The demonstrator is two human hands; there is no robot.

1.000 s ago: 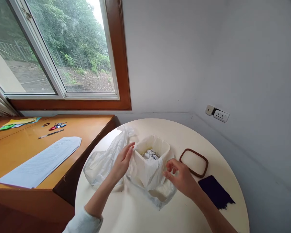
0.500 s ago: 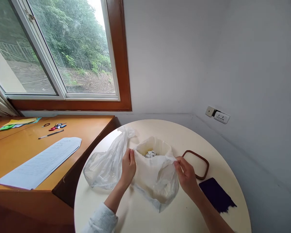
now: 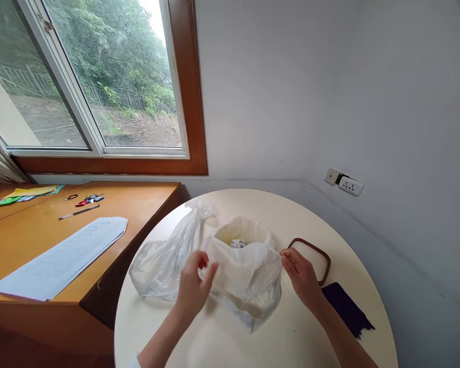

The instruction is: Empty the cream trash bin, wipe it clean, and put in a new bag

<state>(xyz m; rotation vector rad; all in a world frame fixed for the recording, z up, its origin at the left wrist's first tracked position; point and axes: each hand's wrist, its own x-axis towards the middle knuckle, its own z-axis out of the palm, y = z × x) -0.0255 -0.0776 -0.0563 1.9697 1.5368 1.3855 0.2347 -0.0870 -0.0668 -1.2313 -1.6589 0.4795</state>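
A white plastic bag (image 3: 233,266) drapes over the rim of a round container, whose own body is mostly hidden beneath it. Crumpled paper (image 3: 238,244) shows inside the opening, near a yellowish inner wall. My left hand (image 3: 194,283) is just left of the bag, thumb and fingers apart, holding nothing. At the bag's right edge, my right hand (image 3: 299,272) pinches the plastic between thumb and fingers. The bag's left part (image 3: 168,266) spreads in a gathered heap across the table.
On the round cream table (image 3: 253,352), a brown rounded frame (image 3: 325,255) and a dark purple cloth (image 3: 347,309) lie at right. The wooden desk (image 3: 149,197) at left bears papers (image 3: 65,260), a pen (image 3: 78,212) and keys (image 3: 92,199).
My left hand has let go of the bag's rim and drawn back toward the lower left, its fingers opening. My right hand has shifted slightly right, still at the bag's edge.
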